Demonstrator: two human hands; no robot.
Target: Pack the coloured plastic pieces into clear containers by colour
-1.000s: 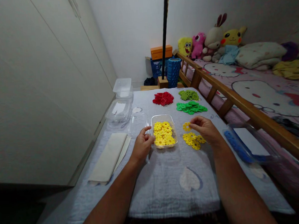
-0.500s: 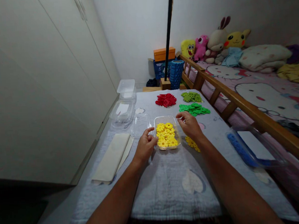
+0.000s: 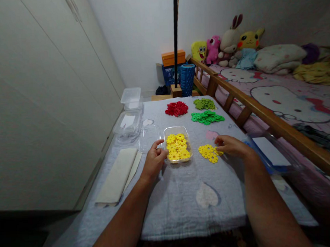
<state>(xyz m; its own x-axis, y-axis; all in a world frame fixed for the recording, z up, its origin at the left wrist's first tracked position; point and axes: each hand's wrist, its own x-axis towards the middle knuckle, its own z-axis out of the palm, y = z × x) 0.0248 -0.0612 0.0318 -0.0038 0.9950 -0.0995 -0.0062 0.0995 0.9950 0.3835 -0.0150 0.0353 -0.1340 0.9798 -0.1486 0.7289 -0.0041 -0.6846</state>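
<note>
The left hand's thumb and forefinger (image 3: 158, 143) close lightly on the left rim of a clear tray (image 3: 188, 140), the other fingers curled against its wall, so the left hand (image 3: 153, 162) has hold of that tray at its near left corner. The tray lies flat on the pale blue cloth (image 3: 183, 197) and is filled with yellow flower-shaped pieces (image 3: 177, 146). The right hand (image 3: 232, 146) lies low on the cloth, palm down, with its fingers loosely bent. Their tips touch the right edge of a small loose pile of yellow pieces (image 3: 208, 153), which lies just beside the tray on its right. Whether those fingers pinch a piece cannot be told. Beyond the tray, farther up the cloth, lie three more piles: red pieces (image 3: 176, 108), light green pieces (image 3: 204, 104) and dark green pieces (image 3: 207, 117). Just left of the tray lies an empty clear lid (image 3: 149, 137), with stacked clear containers (image 3: 127, 124) behind it and a folded white sheet (image 3: 116, 175) nearer the left edge. Right of the right hand a clear box with blue pieces (image 3: 267, 153) leans against the wooden bed rail (image 3: 267, 114). Plush toys (image 3: 228, 41) sit at the head of the bed.
</note>
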